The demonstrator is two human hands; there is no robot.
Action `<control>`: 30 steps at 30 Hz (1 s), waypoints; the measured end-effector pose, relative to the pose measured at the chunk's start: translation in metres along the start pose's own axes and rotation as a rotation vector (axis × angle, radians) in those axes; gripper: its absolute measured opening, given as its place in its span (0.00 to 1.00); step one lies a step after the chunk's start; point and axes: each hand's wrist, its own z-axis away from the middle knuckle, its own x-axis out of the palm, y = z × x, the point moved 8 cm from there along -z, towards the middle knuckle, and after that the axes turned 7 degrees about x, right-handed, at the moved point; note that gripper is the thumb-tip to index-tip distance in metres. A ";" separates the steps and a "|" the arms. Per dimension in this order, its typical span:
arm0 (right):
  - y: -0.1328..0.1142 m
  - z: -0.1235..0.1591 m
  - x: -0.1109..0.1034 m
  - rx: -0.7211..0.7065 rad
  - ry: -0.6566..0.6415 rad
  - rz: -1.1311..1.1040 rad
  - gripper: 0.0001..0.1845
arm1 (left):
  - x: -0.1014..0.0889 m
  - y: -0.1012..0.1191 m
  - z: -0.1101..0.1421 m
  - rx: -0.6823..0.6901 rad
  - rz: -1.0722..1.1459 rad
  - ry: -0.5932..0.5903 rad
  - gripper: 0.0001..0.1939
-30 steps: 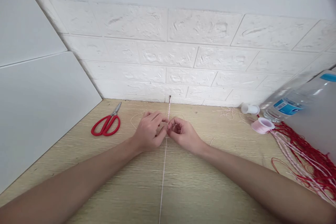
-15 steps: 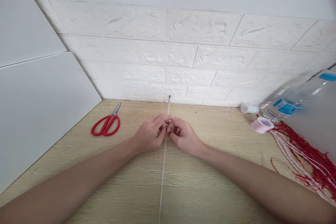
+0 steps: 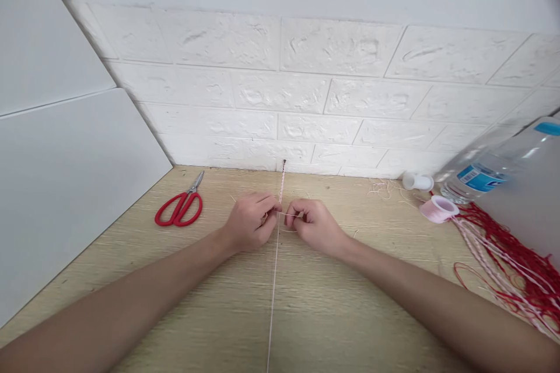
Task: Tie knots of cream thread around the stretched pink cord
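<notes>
A thin pink cord point(image 3: 273, 280) runs straight down the middle of the wooden table point(image 3: 306, 303) from a braided pink section point(image 3: 282, 178) fixed at the foot of the wall. My left hand point(image 3: 250, 221) sits just left of the cord with its fingers pinched on a fine thread. My right hand point(image 3: 315, 224) sits just right of it, also pinched on that thread point(image 3: 289, 214), which stretches taut between the two hands across the cord.
Red-handled scissors point(image 3: 179, 208) lie at the left. A pink thread spool point(image 3: 438, 208), a white spool point(image 3: 417, 181) and a lying water bottle point(image 3: 490, 169) are at the right, beside a heap of red and pink cords point(image 3: 516, 268). White brick wall behind, white panel left.
The hands, close together with fingers meeting at the cord before, have drawn slightly apart sideways, pulling the thin thread tight across the central cord.
</notes>
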 end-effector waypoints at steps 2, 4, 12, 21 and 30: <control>-0.002 0.000 -0.004 0.036 -0.053 0.029 0.16 | -0.001 -0.002 0.000 -0.017 -0.021 0.020 0.08; -0.001 0.003 -0.006 0.118 -0.140 0.019 0.15 | -0.002 -0.005 0.001 -0.036 -0.028 0.033 0.08; 0.023 0.065 -0.016 0.554 -0.580 -0.194 0.11 | -0.001 0.003 -0.001 0.043 -0.085 0.039 0.06; 0.066 0.051 -0.049 0.656 -0.398 -0.260 0.09 | -0.002 0.004 0.000 0.060 -0.106 0.065 0.07; 0.071 0.022 -0.080 0.446 0.059 -0.331 0.05 | -0.002 0.002 -0.001 -0.002 -0.058 -0.016 0.06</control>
